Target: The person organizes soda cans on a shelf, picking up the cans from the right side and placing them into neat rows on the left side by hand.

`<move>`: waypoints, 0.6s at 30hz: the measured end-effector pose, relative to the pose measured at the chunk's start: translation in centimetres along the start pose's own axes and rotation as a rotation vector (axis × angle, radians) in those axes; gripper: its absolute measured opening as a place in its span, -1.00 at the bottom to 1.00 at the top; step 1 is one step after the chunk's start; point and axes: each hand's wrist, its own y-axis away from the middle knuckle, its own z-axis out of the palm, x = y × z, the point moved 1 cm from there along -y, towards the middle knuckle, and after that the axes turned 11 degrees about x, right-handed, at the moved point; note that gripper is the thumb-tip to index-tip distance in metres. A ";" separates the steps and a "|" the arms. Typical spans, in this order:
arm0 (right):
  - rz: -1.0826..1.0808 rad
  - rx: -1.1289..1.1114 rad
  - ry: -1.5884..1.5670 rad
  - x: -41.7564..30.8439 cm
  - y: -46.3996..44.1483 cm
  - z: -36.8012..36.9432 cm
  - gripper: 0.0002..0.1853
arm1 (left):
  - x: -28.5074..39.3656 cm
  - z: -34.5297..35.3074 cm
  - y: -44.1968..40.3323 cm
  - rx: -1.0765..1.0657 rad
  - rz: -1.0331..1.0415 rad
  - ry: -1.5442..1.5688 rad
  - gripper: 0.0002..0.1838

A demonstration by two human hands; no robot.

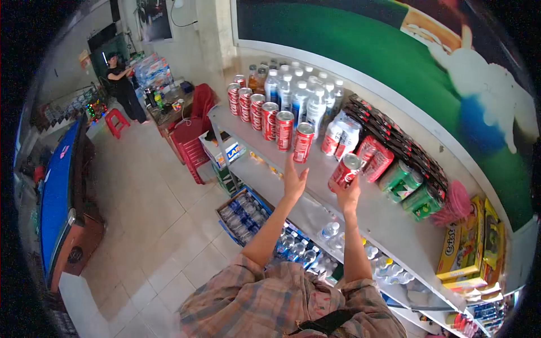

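My right hand (347,197) is wrapped around the lower part of a red Coca-Cola can (344,170), held upright above the shelf (321,183). My left hand (294,183) is at the shelf's front edge, fingers stretched upward beside the base of another red can (303,142). Whether its fingertips touch that can, I cannot tell. That can ends a row of several upright Coca-Cola cans (270,121) along the front. Behind the row stand clear bottles with white caps (300,98). Shrink-wrapped red cans (376,159) lie right of my held can.
Farther right are green 7Up cans (401,181), dark stacked packs (389,135), a pink basket (453,204) and yellow boxes (463,239). Bottles (290,243) fill lower levels. At left are a red chair (193,141), a blue-topped billiard table (59,152) and another person (121,84).
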 end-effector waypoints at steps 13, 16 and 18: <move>0.023 -0.101 -0.029 -3.2 -0.1 5.3 -0.29 | -3.0 2.9 -2.8 0.042 -0.062 0.054 -0.26; -0.026 -0.078 -0.002 -2.8 -0.1 5.6 -0.29 | -3.5 3.2 -2.4 0.098 0.000 0.033 -0.27; -0.029 -0.060 -0.006 -2.0 -0.2 6.1 -0.29 | -3.8 3.3 -2.2 0.112 0.032 -0.014 -0.27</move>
